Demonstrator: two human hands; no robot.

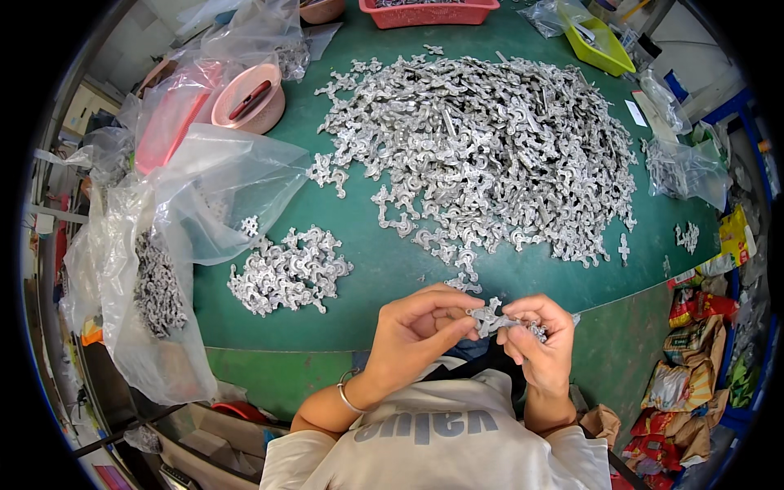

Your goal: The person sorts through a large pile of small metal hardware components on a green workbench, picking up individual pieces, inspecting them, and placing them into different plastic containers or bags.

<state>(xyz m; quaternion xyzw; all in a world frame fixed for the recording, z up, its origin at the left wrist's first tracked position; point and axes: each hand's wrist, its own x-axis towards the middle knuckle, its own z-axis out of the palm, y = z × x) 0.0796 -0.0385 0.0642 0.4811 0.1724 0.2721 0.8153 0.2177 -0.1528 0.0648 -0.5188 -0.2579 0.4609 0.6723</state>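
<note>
bright light, fisheye-curved edges, black corners

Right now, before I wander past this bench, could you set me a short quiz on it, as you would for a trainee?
1. Which wrist wears the silver-coloured bangle: A) left, B) right?
2. True or false: the yellow-green tray lies to the right of the pink bowl with the red object in it.
3. What do the left hand and right hand hold between them?

Key:
1. A.
2. True.
3. A silvery, cross-like metal piece.
</note>
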